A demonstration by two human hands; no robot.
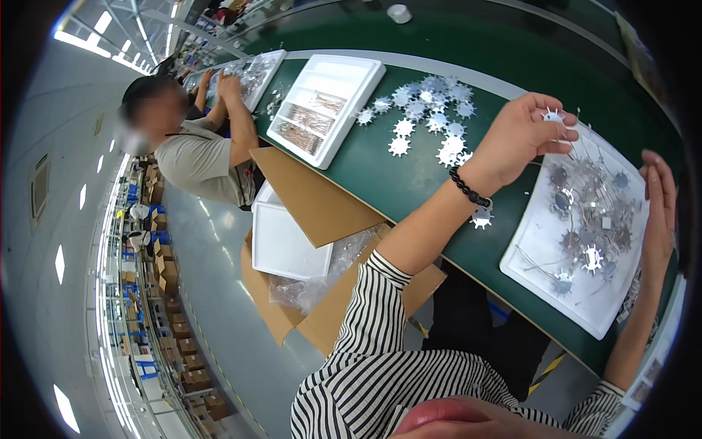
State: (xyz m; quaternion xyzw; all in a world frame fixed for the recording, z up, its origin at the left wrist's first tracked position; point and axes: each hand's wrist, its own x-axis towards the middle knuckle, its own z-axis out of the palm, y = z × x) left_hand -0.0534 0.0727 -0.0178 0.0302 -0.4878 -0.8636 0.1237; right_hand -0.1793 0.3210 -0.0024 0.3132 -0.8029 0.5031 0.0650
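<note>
Right now we pinch a silver toothed disc [553, 117] in our left hand [523, 139], by the far end of the white tray [585, 314]. Our right hand [658, 186] is farther from it, beside the tray's right edge; whether it grips anything, we cannot tell.

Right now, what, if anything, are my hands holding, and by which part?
Your left hand holds a silver toothed disc, apparently by its edge; whether your right hand holds anything can't be told.
</note>
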